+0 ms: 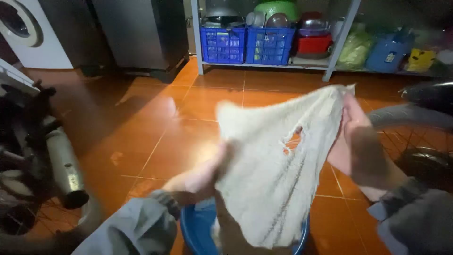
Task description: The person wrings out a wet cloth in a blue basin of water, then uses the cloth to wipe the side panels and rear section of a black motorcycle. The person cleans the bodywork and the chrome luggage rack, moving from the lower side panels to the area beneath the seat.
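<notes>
Both hands grip 1 torn cream rag spread over the near blue basin, left hand clutching its lower edge, right hand pinching its top corner, likely so drips land inside.

Glossy orange tiled floor fills the view. A round blue plastic basin sits on it at the near edge. Along the far edge stand a white washing machine in the left corner, a dark grey appliance beside it, and a metal shelf rack. A motorbike stands along the floor's left edge.
</notes>
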